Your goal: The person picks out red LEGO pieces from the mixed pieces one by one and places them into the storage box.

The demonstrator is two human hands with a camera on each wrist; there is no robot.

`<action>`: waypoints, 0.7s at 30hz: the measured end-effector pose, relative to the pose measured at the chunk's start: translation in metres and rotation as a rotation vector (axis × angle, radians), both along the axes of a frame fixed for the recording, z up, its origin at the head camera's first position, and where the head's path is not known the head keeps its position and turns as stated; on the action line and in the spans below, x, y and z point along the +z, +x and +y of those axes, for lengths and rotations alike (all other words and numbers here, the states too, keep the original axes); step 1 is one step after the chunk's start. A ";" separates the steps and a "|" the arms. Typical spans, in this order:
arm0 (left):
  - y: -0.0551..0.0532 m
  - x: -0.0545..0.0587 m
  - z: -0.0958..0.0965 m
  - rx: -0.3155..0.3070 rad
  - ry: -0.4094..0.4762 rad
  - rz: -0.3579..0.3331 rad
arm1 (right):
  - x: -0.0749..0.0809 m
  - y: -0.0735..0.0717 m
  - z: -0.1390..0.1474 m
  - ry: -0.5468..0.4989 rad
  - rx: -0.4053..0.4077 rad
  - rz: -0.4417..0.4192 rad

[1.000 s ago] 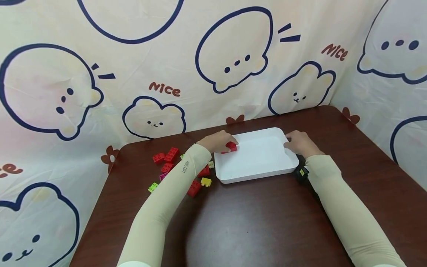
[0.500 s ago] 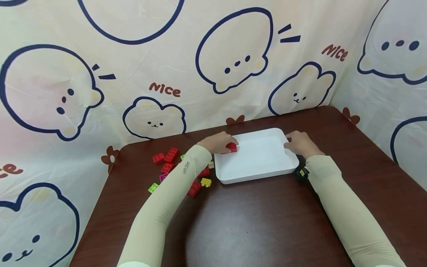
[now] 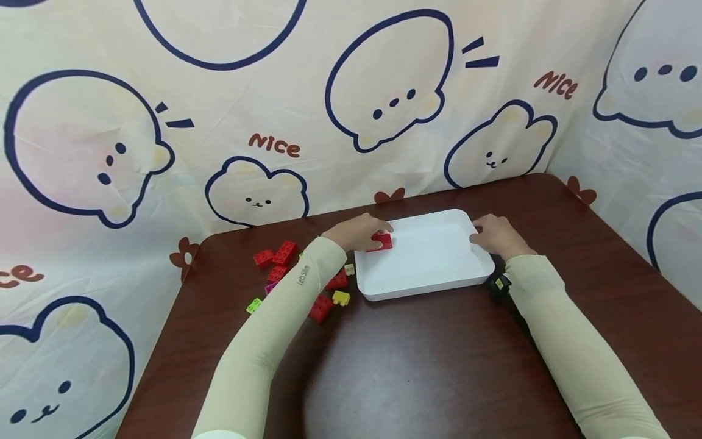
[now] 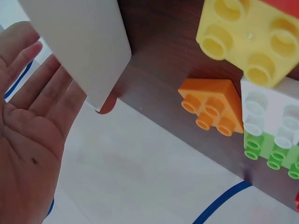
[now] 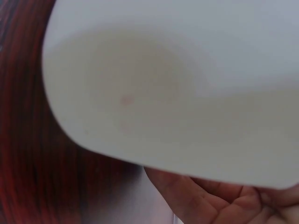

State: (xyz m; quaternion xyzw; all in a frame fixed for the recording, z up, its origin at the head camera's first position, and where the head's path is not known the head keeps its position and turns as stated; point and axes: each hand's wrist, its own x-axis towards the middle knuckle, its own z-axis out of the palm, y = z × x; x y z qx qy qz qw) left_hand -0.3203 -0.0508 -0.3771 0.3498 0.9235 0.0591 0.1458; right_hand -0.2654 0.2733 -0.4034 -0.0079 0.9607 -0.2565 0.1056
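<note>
A white rectangular tray [image 3: 425, 256] lies on the table between both hands. At its left end my left hand [image 3: 355, 232] holds a red toy building brick [image 3: 382, 241], fingers and thumb around it over the tray floor. In the left wrist view the tray's outer wall hides the brick and the fingertips of the left hand [image 4: 35, 116]. On the opposite side my right hand [image 3: 499, 236] grips the tray's right rim between thumb and fingers. From the right wrist, the tray's wall [image 5: 154, 116] covers most of the view, with part of the right hand [image 5: 210, 198] below it.
Left of the tray, partly behind the left sleeve, lie several loose bricks, among them a red brick [image 3: 285, 252], a yellow one [image 3: 341, 298] and a lime one [image 3: 254, 305]. An orange brick [image 4: 212, 105] shows near the table's edge. A printed curtain [image 3: 329, 110] hangs behind.
The head view has shifted very slightly. Both hands, the red brick and the tray keep the same places relative to one another.
</note>
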 end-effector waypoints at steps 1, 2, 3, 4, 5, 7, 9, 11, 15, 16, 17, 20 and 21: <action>0.001 0.001 -0.001 0.009 0.006 -0.005 | 0.000 0.000 0.000 0.001 0.003 -0.002; 0.001 0.002 -0.003 0.009 0.010 -0.006 | 0.000 0.000 -0.001 0.001 0.005 -0.004; 0.002 0.003 -0.004 0.013 0.012 -0.005 | 0.001 0.000 -0.001 0.001 0.007 -0.006; 0.002 0.004 -0.006 0.017 0.011 0.001 | 0.001 0.001 -0.002 0.002 0.009 -0.008; 0.003 0.005 -0.007 0.024 0.010 0.004 | 0.001 0.001 -0.002 0.001 0.010 -0.008; 0.006 0.009 -0.009 0.037 0.017 0.017 | 0.002 0.002 -0.003 0.003 0.013 -0.005; 0.009 0.013 -0.010 0.053 0.030 0.034 | 0.002 0.002 -0.002 0.004 0.014 0.002; 0.010 0.018 -0.013 0.062 0.049 0.061 | 0.002 0.003 -0.002 0.004 0.014 0.006; 0.011 0.023 -0.024 0.059 0.084 0.131 | 0.002 0.003 -0.002 0.009 0.017 0.003; 0.012 0.024 -0.028 0.064 0.094 0.144 | 0.001 0.003 -0.002 0.010 0.017 -0.002; 0.012 0.025 -0.033 0.070 0.105 0.151 | 0.002 0.003 -0.002 0.012 0.016 -0.005; 0.014 0.027 -0.048 0.111 0.143 0.154 | 0.002 0.003 -0.002 0.021 0.011 -0.010; 0.015 0.028 -0.054 0.127 0.153 0.155 | 0.003 0.003 -0.002 0.022 0.009 -0.010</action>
